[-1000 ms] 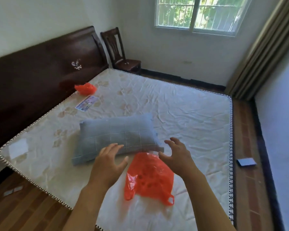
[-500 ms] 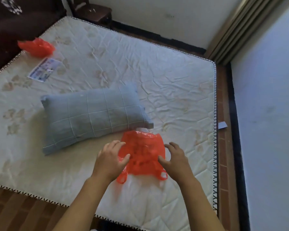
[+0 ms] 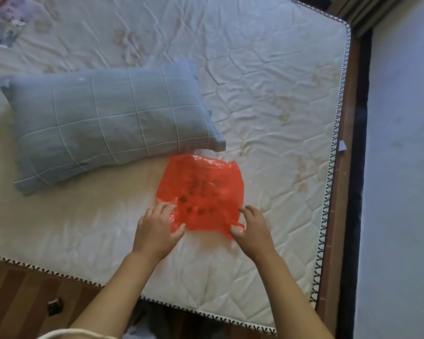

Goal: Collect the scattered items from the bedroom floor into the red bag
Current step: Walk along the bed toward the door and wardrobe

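A red plastic bag [image 3: 202,192] with dark print lies flat on the white mattress [image 3: 267,99], just below the corner of a grey checked pillow. My left hand [image 3: 157,230] pinches the bag's near left edge between thumb and fingers. My right hand [image 3: 251,228] rests on the bag's near right corner by its handle loop, fingers curled onto the plastic. A small dark item [image 3: 55,307] lies on the wooden floor at the lower left. A pale blue scrap [image 3: 342,146] lies on the floor strip to the right of the bed.
The grey pillow [image 3: 108,121] takes up the mattress's left middle. A printed paper [image 3: 3,23] lies at the top left. Wooden floor [image 3: 17,299] runs along the bed's near edge. A narrow floor strip separates the bed from the right wall [image 3: 402,167].
The view tilted further down onto the bed. Both hands came down from above the red bag and now touch its near edge, left and right.
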`<state>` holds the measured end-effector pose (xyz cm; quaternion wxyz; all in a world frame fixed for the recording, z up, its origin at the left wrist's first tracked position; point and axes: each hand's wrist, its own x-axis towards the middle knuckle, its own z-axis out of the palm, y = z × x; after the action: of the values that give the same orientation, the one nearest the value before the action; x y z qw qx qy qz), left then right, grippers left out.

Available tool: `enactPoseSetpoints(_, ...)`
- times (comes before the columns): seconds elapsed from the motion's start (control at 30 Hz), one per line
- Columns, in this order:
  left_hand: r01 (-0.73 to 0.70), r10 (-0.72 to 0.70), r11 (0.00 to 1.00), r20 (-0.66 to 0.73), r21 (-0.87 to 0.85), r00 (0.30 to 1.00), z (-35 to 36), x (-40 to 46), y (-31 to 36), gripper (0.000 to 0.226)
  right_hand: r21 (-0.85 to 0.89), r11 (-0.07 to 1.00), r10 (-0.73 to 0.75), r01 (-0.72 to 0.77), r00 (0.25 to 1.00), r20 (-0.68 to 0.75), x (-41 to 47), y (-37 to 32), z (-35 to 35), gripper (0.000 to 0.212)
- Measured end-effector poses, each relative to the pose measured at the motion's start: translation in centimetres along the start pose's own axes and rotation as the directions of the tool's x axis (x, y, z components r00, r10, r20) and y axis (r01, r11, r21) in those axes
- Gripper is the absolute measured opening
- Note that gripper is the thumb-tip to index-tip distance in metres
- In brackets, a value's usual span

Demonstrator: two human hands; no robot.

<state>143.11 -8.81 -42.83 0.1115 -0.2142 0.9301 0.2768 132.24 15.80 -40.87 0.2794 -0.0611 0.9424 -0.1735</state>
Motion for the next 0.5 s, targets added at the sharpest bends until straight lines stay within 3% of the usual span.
enactPoseSetpoints(0.33, 0.116, -0.118, 0.993, 0.062, 0.038, 0.991, 10.4, 0.8, -3.4, 0.062, -0.075, 0.994, 0.086, -0.078, 0.991, 0.102, 5.4, 8.4, 8.7, 0.074)
enactPoseSetpoints(0.5, 0.152, -0.157, 0.986, 0.064, 0.073, 0.986, 14.4, 0.8, -4.7, 0.07, -0.063, 0.989, 0.136, -0.13, 0.986, 0.096, 7.1, 10.3, 11.0, 0.083)
